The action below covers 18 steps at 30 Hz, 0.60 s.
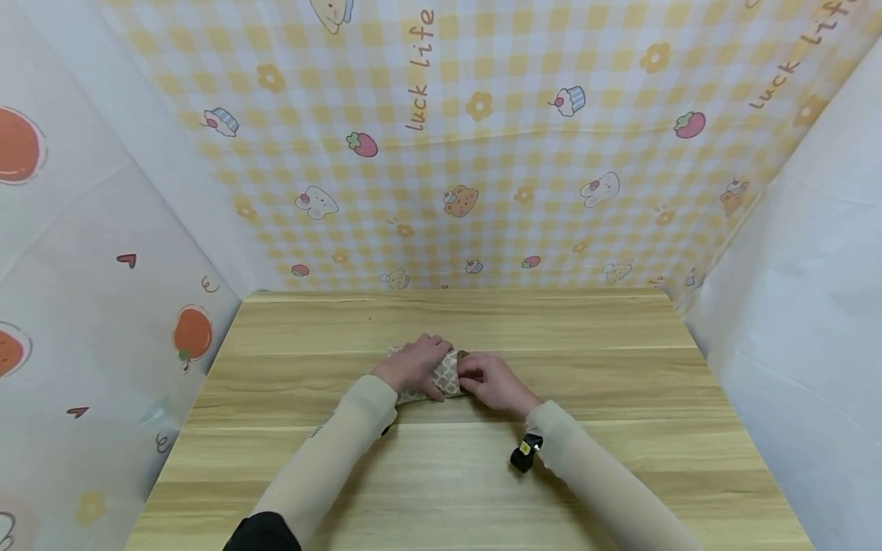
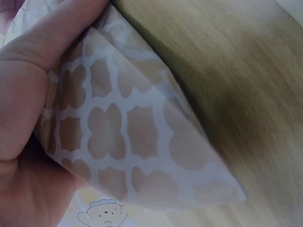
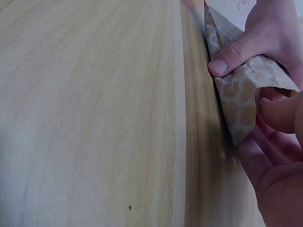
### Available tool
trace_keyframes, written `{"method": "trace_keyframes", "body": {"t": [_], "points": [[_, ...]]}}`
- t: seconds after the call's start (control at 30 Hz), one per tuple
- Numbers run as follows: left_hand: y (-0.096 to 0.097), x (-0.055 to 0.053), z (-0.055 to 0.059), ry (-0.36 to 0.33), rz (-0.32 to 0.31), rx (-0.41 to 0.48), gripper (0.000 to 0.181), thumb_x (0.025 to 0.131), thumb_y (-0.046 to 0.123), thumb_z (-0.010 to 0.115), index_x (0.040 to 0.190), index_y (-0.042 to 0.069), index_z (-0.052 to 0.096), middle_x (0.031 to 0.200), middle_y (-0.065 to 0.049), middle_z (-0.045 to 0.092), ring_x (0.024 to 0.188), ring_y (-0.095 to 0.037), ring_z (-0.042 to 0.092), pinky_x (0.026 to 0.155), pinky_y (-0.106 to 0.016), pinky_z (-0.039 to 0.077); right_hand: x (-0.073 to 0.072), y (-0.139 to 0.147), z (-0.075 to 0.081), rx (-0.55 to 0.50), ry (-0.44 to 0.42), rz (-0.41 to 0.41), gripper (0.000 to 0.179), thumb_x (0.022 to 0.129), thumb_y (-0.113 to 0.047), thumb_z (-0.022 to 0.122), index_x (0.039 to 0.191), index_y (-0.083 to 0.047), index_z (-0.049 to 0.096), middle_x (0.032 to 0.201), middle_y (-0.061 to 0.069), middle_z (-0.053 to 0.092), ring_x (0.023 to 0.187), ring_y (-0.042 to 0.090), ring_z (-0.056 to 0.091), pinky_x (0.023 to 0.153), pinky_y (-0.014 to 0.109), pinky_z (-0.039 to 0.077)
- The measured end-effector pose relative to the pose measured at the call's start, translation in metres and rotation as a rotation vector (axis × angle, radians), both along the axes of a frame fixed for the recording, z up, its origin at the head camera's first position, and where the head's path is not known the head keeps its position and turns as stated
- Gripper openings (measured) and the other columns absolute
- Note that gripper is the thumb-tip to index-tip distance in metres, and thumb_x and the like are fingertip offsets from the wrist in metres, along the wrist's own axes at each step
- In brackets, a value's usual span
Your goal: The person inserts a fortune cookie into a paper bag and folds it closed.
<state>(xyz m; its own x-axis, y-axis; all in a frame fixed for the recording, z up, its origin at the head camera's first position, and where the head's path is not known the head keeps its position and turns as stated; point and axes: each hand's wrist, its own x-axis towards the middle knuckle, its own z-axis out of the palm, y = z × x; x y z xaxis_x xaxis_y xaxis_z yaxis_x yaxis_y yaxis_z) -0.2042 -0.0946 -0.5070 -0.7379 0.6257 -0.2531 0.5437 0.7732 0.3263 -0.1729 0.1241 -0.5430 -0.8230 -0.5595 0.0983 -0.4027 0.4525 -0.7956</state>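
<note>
A folded piece of patterned paper [image 1: 446, 373], brown with a white lattice print, lies on the table between both hands. My left hand [image 1: 415, 366] grips it from above, thumb on the near side and fingers over the far side. In the left wrist view the paper [image 2: 106, 132] tapers to a pointed corner beyond that hand. My right hand [image 1: 494, 381] pinches the paper's right end. The right wrist view shows this end of the paper [image 3: 239, 99] gaping, with the right thumb at the opening and other fingers beneath. What lies inside the fold is hidden.
The wood-grain table [image 1: 468, 482] spreads around the hands. Behind it hangs a yellow checked cloth [image 1: 482, 176] with cartoon prints. White sheets [image 1: 792, 252] enclose both sides. A small black device [image 1: 526, 453] is at the right wrist.
</note>
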Motion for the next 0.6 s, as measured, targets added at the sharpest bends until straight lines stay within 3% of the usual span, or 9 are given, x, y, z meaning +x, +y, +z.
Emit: {"method": "trace_keyframes", "body": {"t": [0.43,0.6], "points": [[0.0010,0.0010,-0.0001,0.006,-0.020,0.028,0.074,0.077,0.035,0.095,0.137,0.013,0.058,0.137,-0.004,0.061,0.130,-0.025,0.053,0.109,-0.051,0.048,-0.0005,0.0012,0.0007,0.007,0.015,0.049,0.024,0.097,0.003,0.069,0.113,-0.012,0.080,0.117,0.001,0.073,0.113,0.021,0.066,0.100,0.041,0.055],[0.0021,0.0021,-0.0014,0.016,-0.026,0.077,0.071,0.075,0.029,0.096,0.134,0.013,0.061,0.135,-0.004,0.063,0.127,-0.026,0.056,0.108,-0.050,0.049,-0.0020,0.0038,-0.0026,-0.005,-0.013,0.083,0.027,0.098,0.004,0.066,0.117,-0.011,0.079,0.120,0.000,0.071,0.117,0.020,0.064,0.104,0.040,0.053]]}}
